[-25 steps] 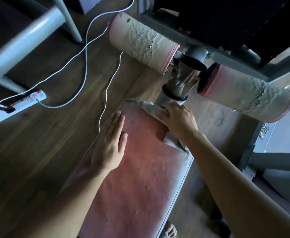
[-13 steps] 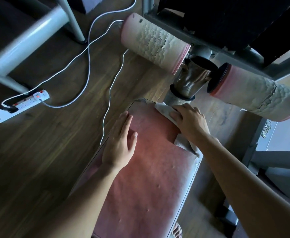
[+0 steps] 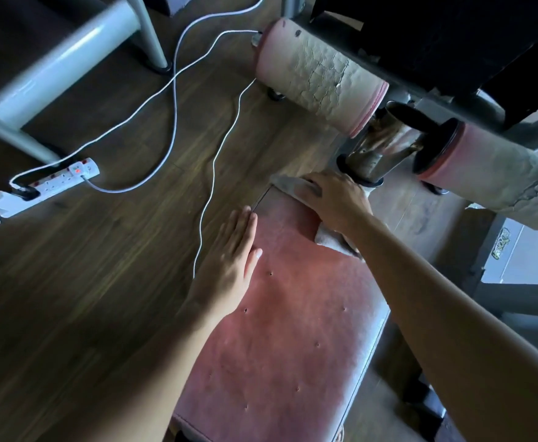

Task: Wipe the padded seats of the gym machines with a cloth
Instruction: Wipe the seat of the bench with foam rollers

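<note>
While your left hand lies flat, fingers together, on the seat edge, your right hand presses the cloth with open palm at the far end.

Dark wood floor, white power strip, cables.

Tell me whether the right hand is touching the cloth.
Touching. The head view shows the right hand pressed down on the cloth, whose edges stick out beyond the fingertips and the wrist.
</note>
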Action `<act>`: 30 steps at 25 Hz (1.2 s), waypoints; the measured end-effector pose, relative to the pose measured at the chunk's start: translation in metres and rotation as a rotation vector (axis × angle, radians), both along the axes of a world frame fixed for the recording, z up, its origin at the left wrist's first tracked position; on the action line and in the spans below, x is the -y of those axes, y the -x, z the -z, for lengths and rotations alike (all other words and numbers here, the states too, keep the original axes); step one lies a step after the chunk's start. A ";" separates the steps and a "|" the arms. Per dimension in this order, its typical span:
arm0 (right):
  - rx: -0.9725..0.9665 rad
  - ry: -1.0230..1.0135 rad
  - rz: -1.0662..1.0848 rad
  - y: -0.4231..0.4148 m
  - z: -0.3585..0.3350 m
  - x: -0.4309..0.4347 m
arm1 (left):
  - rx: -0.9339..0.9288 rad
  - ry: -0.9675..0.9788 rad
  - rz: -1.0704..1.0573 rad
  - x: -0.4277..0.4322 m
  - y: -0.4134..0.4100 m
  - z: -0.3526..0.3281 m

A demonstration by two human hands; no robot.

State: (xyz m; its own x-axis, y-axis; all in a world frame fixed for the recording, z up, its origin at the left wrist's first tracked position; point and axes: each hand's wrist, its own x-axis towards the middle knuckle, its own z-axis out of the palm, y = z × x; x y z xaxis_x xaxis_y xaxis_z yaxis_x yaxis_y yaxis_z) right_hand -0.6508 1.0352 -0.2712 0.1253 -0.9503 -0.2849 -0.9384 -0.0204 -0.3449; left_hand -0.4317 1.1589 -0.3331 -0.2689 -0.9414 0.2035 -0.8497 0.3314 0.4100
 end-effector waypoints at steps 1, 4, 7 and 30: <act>-0.002 -0.002 0.026 0.004 0.002 0.000 | -0.009 -0.003 -0.007 0.000 0.001 0.003; -0.091 -0.152 0.032 -0.011 0.007 0.024 | -0.055 -0.014 -0.006 0.001 0.001 0.004; -0.139 -0.220 -0.055 -0.029 0.004 0.039 | -0.099 -0.018 -0.003 0.001 -0.001 0.002; 0.387 0.045 0.498 0.015 -0.177 -0.128 | -0.203 -0.651 -0.179 0.033 -0.026 -0.181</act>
State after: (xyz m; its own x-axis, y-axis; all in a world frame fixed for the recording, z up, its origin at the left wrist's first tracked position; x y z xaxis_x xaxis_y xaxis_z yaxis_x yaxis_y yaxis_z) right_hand -0.6655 1.1633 -0.0940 -0.2491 -0.9311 -0.2663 -0.6461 0.3646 -0.6705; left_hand -0.4060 1.1254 -0.1517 -0.1151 -0.9150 -0.3866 -0.7539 -0.1730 0.6338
